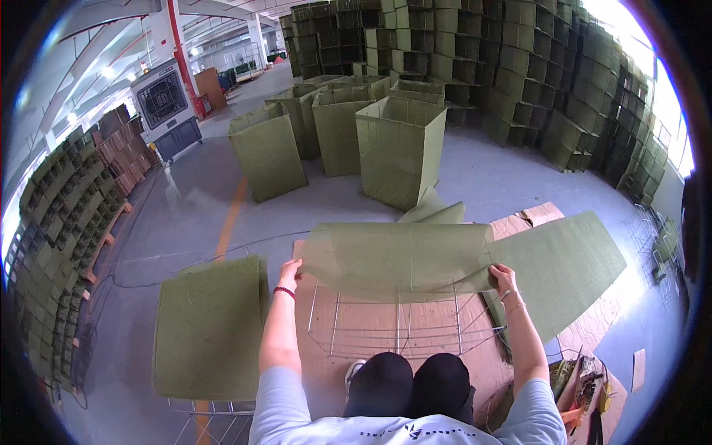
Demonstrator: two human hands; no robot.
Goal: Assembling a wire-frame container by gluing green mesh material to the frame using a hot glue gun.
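Note:
A wide green mesh sheet is stretched in front of me above a metal wire frame. My left hand grips the sheet's left edge, its fingers closed on it. At the other end my right hand pinches the near right corner, where the material bunches slightly. Beneath lies the wire frame, flat on brown cardboard, its far part hidden by the sheet. Another green sheet spreads out to the right of my right hand.
Left of me, a stack of green panels rests on a wire frame. Tools and scraps lie at lower right. Several open green boxes stand ahead, before tall box stacks. A cooler unit stands at far left.

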